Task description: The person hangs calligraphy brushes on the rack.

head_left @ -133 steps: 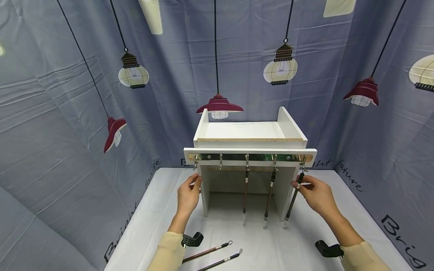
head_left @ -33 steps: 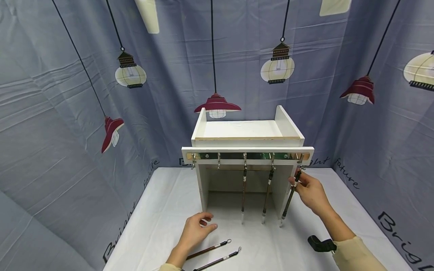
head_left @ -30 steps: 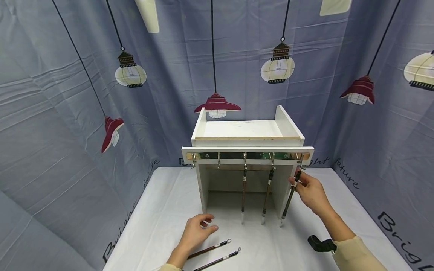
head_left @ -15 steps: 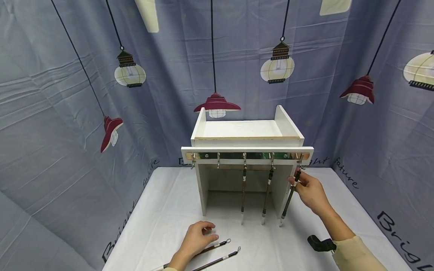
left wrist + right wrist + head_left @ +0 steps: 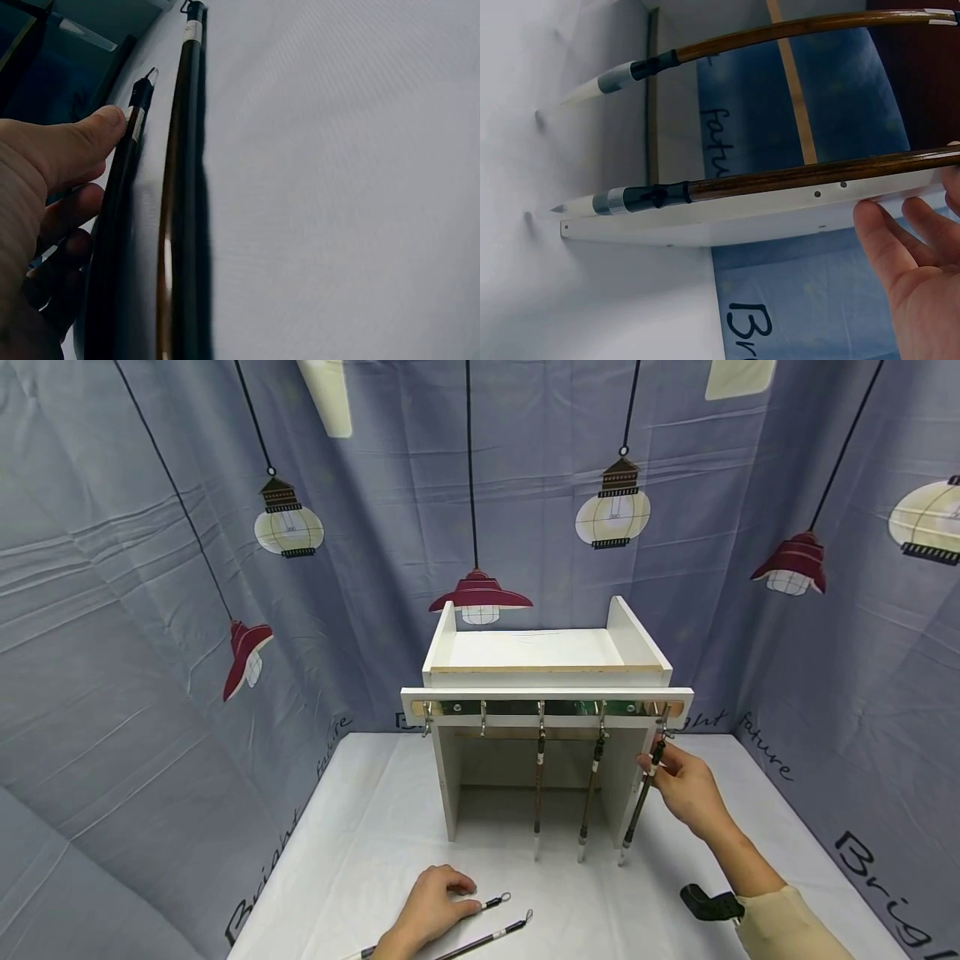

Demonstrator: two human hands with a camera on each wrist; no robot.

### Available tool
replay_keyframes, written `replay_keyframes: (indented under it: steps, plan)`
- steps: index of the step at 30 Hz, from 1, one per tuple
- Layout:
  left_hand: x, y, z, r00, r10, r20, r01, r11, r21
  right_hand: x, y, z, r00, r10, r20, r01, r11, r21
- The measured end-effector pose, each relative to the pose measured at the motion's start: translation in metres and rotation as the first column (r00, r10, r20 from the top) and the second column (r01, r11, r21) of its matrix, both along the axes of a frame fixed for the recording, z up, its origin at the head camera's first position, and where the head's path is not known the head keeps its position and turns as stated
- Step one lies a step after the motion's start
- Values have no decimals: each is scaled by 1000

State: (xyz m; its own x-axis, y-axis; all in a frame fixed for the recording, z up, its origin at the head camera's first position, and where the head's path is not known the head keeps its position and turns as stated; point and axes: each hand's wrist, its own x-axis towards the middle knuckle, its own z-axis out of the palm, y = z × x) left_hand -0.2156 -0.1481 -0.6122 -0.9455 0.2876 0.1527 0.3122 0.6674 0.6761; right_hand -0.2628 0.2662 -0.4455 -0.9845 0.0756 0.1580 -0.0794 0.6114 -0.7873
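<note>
In the head view, my left hand (image 5: 431,906) is over the far brush (image 5: 492,903), which lies on the surface (image 5: 570,914) just beyond the near brush (image 5: 487,938). My right hand (image 5: 690,789) pinches the right brush (image 5: 641,802), hung from a hook (image 5: 663,718).

In the left wrist view, thumb and fingers stand apart about the shaft; whether they touch is hard to judge in this gloom. I'd best close just below the loop (image 5: 151,73), leaving it free.

In the right wrist view, the right brush slants before the shelf (image 5: 757,214); a light, steady hold should suit.

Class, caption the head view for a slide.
Three brushes hang from hooks on a white rack; two more lie near the left hand.
</note>
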Motion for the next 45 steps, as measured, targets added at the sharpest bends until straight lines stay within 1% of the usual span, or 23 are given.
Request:
replay_keyframes:
  steps: [9,12,16,18,20,25,27,31,35,41,45]
  plan:
    - [2,0,-4,999,-32,-21,32,999,-18,1,0,-1,1000,-4,4,4,1000,-10]
    - [3,-1,-6,996,-60,-70,58,998,-37,1,0,-1,1000,-3,2,3,1000,-10]
    - [4,-3,-10,984,-99,-148,92,994,-52,1,0,-2,1000,-2,9,2,1000,-13]
    - [4,-3,-11,980,-109,-167,102,993,-54,1,0,-2,1000,-4,13,4,1000,-13]
    - [5,-4,-11,979,-120,-164,113,992,-48,1,0,-3,1000,-5,11,5,1000,-13]
    - [7,-4,-9,979,-144,-144,139,989,-46,-1,0,-4,1000,-9,-5,9,1000,-5]
    - [8,-4,-8,978,-148,-150,141,989,-52,-1,0,-4,1000,-14,-7,14,1000,-1]
    - [9,-3,-8,978,-140,-156,130,989,-69,-1,1,-4,1000,-16,-1,16,1000,2]
    - [7,-2,-7,975,-131,-180,116,989,-89,-1,0,-4,1000,-13,6,13,1000,-5]
    - [3,-1,1,965,-130,-228,121,991,-50,0,0,-2,1000,-15,11,15,1000,-3]
    - [-1,0,8,964,-124,-236,126,992,-7,0,-1,-2,1000,-15,5,15,1000,-1]
